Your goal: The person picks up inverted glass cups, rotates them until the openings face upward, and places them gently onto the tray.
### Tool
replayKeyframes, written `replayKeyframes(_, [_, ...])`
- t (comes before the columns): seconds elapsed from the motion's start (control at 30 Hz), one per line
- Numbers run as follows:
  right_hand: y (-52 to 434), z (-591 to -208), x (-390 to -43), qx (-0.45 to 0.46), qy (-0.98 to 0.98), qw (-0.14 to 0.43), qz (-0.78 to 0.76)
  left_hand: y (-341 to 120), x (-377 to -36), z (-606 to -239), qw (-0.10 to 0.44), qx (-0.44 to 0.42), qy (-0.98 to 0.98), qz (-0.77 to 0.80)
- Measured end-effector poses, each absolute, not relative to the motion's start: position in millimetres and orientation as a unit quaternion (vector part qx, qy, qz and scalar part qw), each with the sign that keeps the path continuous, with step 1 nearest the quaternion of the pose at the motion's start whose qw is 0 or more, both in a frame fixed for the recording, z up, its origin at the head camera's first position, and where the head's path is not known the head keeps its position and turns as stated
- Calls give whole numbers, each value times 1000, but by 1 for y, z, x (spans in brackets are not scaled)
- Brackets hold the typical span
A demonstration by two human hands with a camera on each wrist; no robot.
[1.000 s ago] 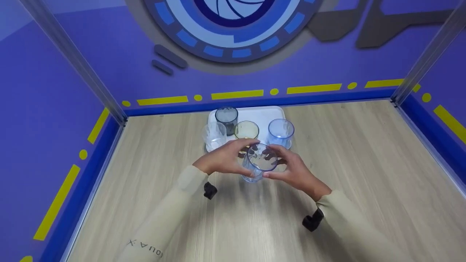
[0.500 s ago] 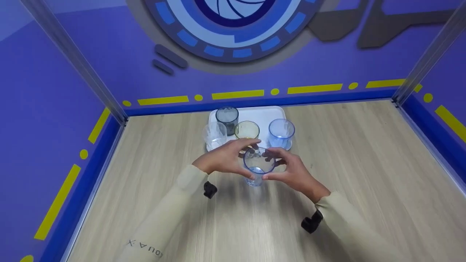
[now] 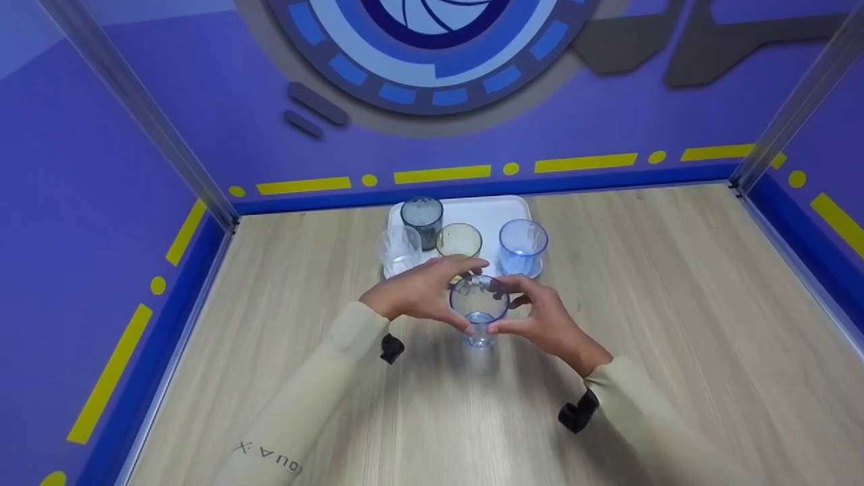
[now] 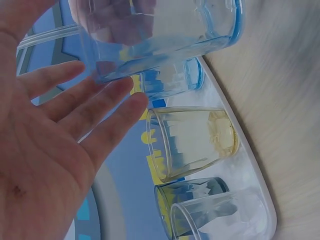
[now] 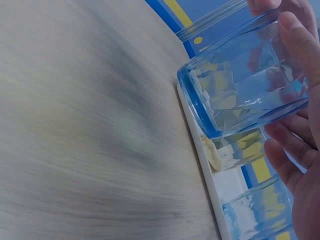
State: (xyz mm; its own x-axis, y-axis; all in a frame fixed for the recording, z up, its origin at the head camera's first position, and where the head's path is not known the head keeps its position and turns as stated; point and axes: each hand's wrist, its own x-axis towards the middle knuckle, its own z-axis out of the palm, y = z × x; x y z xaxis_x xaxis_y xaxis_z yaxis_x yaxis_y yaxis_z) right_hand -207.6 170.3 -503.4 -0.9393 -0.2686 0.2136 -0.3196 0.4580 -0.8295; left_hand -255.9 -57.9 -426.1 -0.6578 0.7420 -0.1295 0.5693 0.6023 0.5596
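Observation:
A pale blue drinking glass (image 3: 480, 322) is held between both hands in front of the tray, rim up. My left hand (image 3: 426, 289) has its thumb on the near side and its fingers behind the glass. From the right, my right hand (image 3: 552, 322) grips it the same way, thumb in front. The left wrist view shows the left fingertips right at the wall of the glass (image 4: 170, 35). In the right wrist view, the thick blue base of the glass (image 5: 200, 107) stands clear of the table, and the right fingers lie partly behind it.
Just beyond the hands lies a white tray (image 3: 480, 208). It carries a dark grey glass (image 3: 422, 214), a clear glass (image 3: 398, 250), a yellowish glass (image 3: 459, 240) and another blue glass (image 3: 523, 244). Purple panels (image 3: 202, 135) enclose the wooden table (image 3: 661, 283) at the back and sides.
The held glass has swung from a tilt to nearly upright: its rim came left and nearer, while its base shifted right. Both hands have hardly moved, and the tray's glasses stay put.

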Motion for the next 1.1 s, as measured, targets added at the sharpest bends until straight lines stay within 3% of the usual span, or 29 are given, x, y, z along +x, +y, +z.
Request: replayKeyframes(1.1, [167,-501,-203,156,-859,91,479,-43,-251,-411,188,406,877,175])
